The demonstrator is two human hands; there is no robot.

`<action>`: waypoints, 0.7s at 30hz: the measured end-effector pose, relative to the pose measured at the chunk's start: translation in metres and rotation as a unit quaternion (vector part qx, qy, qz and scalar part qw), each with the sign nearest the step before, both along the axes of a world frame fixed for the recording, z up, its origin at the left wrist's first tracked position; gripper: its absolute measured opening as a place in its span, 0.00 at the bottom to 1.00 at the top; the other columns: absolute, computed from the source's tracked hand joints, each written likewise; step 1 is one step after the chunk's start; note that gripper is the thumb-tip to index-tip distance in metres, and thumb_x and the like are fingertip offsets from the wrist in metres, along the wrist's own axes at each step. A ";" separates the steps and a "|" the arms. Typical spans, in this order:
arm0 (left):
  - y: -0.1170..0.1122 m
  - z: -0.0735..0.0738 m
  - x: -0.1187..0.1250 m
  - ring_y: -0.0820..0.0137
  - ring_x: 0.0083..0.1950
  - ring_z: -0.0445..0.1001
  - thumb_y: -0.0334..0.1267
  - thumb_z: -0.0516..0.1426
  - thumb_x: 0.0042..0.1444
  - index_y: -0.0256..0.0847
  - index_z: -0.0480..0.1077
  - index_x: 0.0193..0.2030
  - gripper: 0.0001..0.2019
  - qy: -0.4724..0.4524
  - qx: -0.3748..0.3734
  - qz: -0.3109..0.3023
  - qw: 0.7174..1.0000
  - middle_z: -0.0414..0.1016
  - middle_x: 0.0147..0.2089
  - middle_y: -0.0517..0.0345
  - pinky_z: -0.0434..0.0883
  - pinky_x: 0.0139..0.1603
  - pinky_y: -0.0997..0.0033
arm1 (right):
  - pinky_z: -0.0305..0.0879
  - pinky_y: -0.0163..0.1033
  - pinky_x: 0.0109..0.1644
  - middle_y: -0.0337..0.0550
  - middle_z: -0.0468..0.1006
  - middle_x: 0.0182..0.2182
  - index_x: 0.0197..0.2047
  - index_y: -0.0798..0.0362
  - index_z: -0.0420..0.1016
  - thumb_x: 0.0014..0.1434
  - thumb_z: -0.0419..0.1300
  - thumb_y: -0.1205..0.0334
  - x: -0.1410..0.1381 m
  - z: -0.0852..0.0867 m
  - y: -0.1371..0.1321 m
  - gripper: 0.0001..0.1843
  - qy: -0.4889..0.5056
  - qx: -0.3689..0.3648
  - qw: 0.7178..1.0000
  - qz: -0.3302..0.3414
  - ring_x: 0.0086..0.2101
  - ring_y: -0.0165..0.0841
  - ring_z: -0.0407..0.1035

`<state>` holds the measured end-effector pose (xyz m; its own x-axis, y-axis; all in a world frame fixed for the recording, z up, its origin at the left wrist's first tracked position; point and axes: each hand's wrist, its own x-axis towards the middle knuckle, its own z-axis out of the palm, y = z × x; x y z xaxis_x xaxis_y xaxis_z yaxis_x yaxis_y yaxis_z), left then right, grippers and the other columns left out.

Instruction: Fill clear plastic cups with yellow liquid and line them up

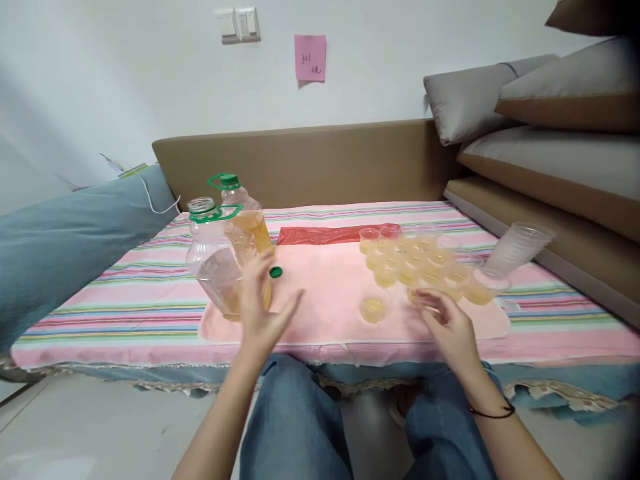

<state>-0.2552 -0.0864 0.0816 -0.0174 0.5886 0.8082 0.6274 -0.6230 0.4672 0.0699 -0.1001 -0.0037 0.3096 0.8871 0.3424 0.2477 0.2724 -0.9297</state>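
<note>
My left hand (pixel 261 303) is open with fingers spread, just in front of a large clear jug (pixel 216 263) with a green handle and no cap, tilted and holding a little yellow liquid. A green cap (pixel 275 271) lies beside it on the pink towel (pixel 325 287). A second capped bottle (pixel 245 213) of yellow liquid stands behind. My right hand (pixel 447 325) rests near a group of several small plastic cups (pixel 425 263) filled with yellow liquid; its fingers curl close to the nearest cup. One filled cup (pixel 373 309) stands apart between my hands.
A stack of empty plastic cups (pixel 517 248) lies tilted at the right. A red plastic sheet (pixel 325 235) lies behind the towel. The striped mattress (pixel 125 293) has a blue pillow (pixel 60 247) at left and stacked cushions (pixel 550 133) at right.
</note>
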 end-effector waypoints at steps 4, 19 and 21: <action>0.007 -0.039 0.084 0.56 0.57 0.72 0.38 0.68 0.42 0.43 0.58 0.60 0.38 -0.053 -0.304 -0.157 0.938 0.67 0.62 0.41 0.74 0.51 0.55 | 0.73 0.43 0.40 0.51 0.78 0.41 0.42 0.55 0.74 0.49 0.57 0.50 0.000 -0.018 -0.006 0.21 -0.030 -0.088 0.990 0.102 0.37 0.40 0.75; 0.042 -0.084 0.154 0.67 0.42 0.76 0.34 0.68 0.39 0.44 0.57 0.56 0.37 -0.086 -0.365 -0.132 0.918 0.76 0.49 0.51 0.72 0.40 0.66 | 0.71 0.40 0.40 0.48 0.77 0.44 0.43 0.55 0.74 0.50 0.55 0.62 -0.002 -0.013 -0.023 0.17 -0.072 -0.142 0.972 0.175 0.36 0.36 0.74; 0.047 -0.082 0.164 0.67 0.42 0.76 0.35 0.69 0.38 0.44 0.58 0.55 0.37 -0.088 -0.364 -0.144 0.916 0.76 0.49 0.51 0.72 0.39 0.67 | 0.71 0.40 0.40 0.48 0.77 0.44 0.43 0.55 0.74 0.51 0.55 0.63 -0.001 -0.013 -0.023 0.16 -0.065 -0.140 0.974 0.164 0.36 0.36 0.73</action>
